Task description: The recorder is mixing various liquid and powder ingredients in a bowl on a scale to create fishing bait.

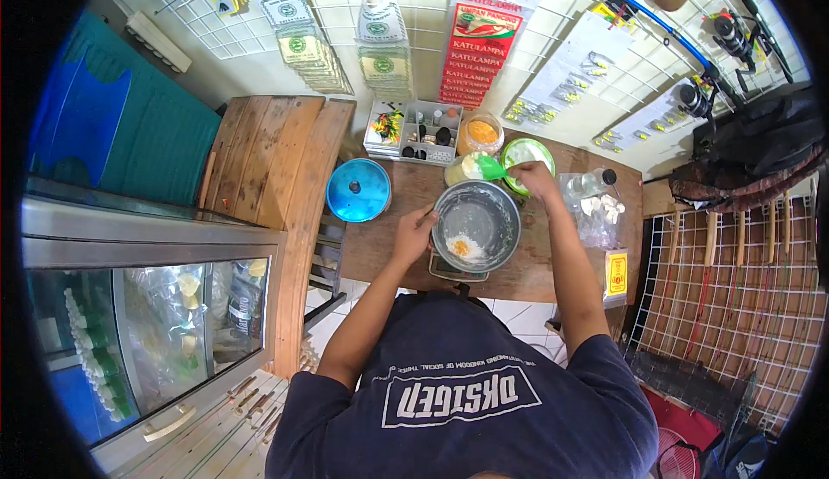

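Note:
My left hand [413, 236] grips the left rim of a grey metal bowl [499, 220]. White powder with an orange-yellow patch [462, 248] lies on the bowl's floor, and white residue marks its wall. Below the bowl, a kitchen scale [458, 275] is partly visible on the wooden table [414, 181]. Beyond the rim, my right hand [532, 177] holds a green plastic scoop [491, 167]. The scoop's tip is at the mouth of a jar of pale powder [461, 172]. Behind my right hand is a green-rimmed tub [528, 154] with white contents.
A jar of orange crumbs [482, 132] and a grey compartment tray [427, 152] stand at the back. To the left is a pot with a blue lid [358, 189]. A clear bottle [592, 183], plastic bags [596, 226] and a yellow packet [616, 274] lie right.

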Demonstrator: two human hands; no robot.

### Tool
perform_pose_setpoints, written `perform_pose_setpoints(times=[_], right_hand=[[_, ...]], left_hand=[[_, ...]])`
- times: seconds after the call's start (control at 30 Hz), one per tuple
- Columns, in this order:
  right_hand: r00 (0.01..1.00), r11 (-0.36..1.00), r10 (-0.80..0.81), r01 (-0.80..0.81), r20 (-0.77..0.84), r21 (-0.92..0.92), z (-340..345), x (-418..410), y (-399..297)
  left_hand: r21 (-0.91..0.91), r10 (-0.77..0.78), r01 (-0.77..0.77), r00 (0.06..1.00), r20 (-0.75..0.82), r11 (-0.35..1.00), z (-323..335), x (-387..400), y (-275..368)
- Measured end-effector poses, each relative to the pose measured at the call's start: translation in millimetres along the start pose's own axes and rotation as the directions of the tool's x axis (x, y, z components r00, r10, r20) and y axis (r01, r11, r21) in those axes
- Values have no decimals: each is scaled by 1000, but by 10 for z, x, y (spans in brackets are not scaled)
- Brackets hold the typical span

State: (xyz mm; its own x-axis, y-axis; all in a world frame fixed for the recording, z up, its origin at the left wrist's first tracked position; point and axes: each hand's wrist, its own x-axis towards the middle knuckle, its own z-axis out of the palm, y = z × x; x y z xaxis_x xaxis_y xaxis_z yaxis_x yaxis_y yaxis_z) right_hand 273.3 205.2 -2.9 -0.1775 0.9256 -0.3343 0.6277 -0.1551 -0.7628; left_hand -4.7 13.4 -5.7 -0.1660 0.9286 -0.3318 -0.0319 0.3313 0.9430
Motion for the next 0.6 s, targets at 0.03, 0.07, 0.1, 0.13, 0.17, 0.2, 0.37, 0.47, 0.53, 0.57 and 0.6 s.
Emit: perform_pose_setpoints(times=[0.03, 0.07, 0.1, 0.13, 0.17, 0.2, 0.37, 0.47, 0.53, 0.57, 0.6], right_hand=[[1000, 999, -26, 26, 0, -38, -116, -57, -72], [999, 996, -47, 47, -6, -75, -232, -137, -137], [996, 992, -91, 88, -22, -89, -318, -193, -140], [995, 993, -90, 85, -51, -82, -377, -268, -136], [993, 993, -90, 84, -78, -77, -455, -391, -220], [991, 994, -91, 84, -102, -73, -523, -520, -320], [998, 994, -66, 66, -7, -91, -591, -933, -433], [996, 986, -83, 87, 33, -141, -453, -1202, -396], [996, 963, -90, 93, 23, -253, -278, -1362, -461], [996, 934, -87, 82, 0, -347, -159, -1457, -511], [996, 897, -84, 66, -22, -437, -39, -1547, -542]], left_hand=[[30, 4, -4, 1000, 1, 1000, -18, 26, -62], [44, 12, -11, 1000, -2, 999, -8, 29, -44], [57, 18, -18, 1000, -5, 998, -1, 24, -6], [71, 24, -23, 1000, -8, 997, 6, 26, 28], [68, 44, -43, 999, -9, 997, 15, 28, 35], [67, 37, -36, 999, -8, 997, 18, 32, 33], [73, 35, -33, 999, -23, 997, 24, 104, 35], [85, 42, -40, 999, -24, 996, 37, 86, 72], [100, 69, -65, 997, -31, 993, 31, 117, 73], [108, 85, -81, 996, -35, 991, 30, 123, 53], [116, 97, -92, 994, -39, 989, 34, 132, 30]])
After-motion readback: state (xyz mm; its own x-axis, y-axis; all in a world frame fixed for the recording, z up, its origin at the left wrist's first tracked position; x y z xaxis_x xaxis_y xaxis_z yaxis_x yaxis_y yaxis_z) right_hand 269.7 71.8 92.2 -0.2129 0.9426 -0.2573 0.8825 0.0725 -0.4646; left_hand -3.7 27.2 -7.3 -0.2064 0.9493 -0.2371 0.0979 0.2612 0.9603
